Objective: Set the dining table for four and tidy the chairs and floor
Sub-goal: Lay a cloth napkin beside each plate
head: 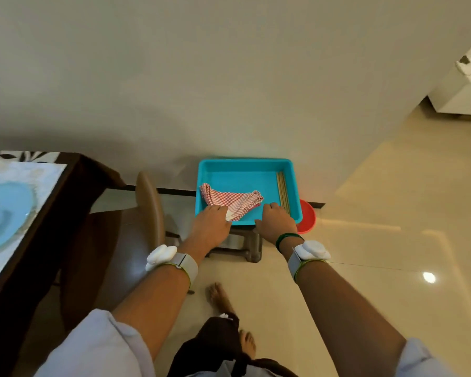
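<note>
Now both my hands are down in the blue tray, which sits on a small stool by the wall. The red checked cloth lies in the near part of the tray.

My left hand has its fingers curled on the near left end of the cloth and seems to pinch it. My right hand bends over the cloth's right end. Its fingers are hidden, so I cannot tell if it holds anything.

The cloth looks soft, light and floppy, and it will not break. I think it will droop, so taking both ends is best.

Thin wooden sticks lie along the tray's right wall, just beside my right hand, and I could bump them. A red bowl peeks out behind the tray. A chair stands between the tray and the table, where a plate sits on a mat.
</note>
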